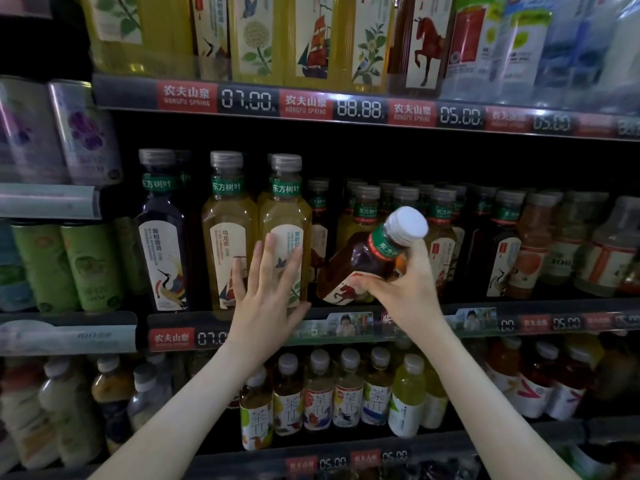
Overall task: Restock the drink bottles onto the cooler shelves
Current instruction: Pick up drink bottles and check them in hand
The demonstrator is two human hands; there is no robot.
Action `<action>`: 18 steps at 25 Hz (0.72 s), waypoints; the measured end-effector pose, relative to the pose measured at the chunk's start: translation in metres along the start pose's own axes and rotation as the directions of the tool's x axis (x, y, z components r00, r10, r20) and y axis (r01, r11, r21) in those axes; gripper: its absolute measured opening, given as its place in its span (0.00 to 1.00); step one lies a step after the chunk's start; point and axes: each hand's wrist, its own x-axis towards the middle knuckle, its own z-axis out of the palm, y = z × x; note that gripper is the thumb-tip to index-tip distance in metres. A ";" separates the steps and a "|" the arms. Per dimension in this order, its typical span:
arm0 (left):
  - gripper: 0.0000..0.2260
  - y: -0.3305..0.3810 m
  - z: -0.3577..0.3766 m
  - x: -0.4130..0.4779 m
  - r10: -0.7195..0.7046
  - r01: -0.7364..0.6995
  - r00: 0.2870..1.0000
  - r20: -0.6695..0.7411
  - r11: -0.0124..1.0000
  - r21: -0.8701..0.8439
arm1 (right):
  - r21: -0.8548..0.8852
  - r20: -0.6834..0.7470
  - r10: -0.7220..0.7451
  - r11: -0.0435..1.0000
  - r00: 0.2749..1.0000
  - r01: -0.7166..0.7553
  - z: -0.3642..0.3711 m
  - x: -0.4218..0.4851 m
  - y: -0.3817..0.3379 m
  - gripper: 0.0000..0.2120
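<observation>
Tilted brown tea bottle [367, 261], white cap, at the middle shelf [467, 315] front.

The tilted bottle [363, 261] holds red-brown tea under a white cap [407, 226], with a green neck band and a red horse on its pale label. Two yellow bottles [228, 237] wear cream labels; the shelf strip [360, 109] alternates red tags and black price panels.
</observation>
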 end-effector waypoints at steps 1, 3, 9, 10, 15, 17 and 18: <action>0.42 0.003 0.000 0.000 -0.012 0.012 1.000 0.002 1.000 0.007 | -0.039 0.053 -0.006 0.999 0.999 0.008 0.006 0.003 -0.001 0.33; 0.42 0.006 0.000 0.001 -0.033 0.033 0.999 -0.003 0.999 0.020 | -0.143 0.178 -0.027 0.988 0.984 0.053 0.023 0.011 -0.001 0.32; 0.43 0.003 0.005 0.003 -0.031 0.035 0.998 -0.056 0.997 0.069 | -0.468 0.145 -0.154 0.859 0.977 0.205 0.044 0.031 0.023 0.44; 0.41 0.004 0.005 0.005 -0.037 0.042 0.997 -0.073 0.997 0.068 | -0.503 0.148 -0.184 0.832 0.972 0.235 0.045 0.031 0.025 0.47; 0.37 0.011 0.001 0.017 -0.052 0.059 0.992 -0.116 0.997 0.054 | -0.617 0.153 -0.281 0.722 0.948 0.313 0.050 0.036 0.020 0.48; 0.39 0.012 0.002 0.018 -0.049 0.055 0.992 -0.118 0.997 0.046 | -0.706 0.207 -0.198 0.647 0.958 0.286 0.051 0.044 0.020 0.41; 0.40 0.012 0.001 0.018 -0.048 0.053 0.992 -0.116 0.998 0.041 | -0.736 0.253 -0.143 0.614 0.957 0.286 0.052 0.046 0.019 0.39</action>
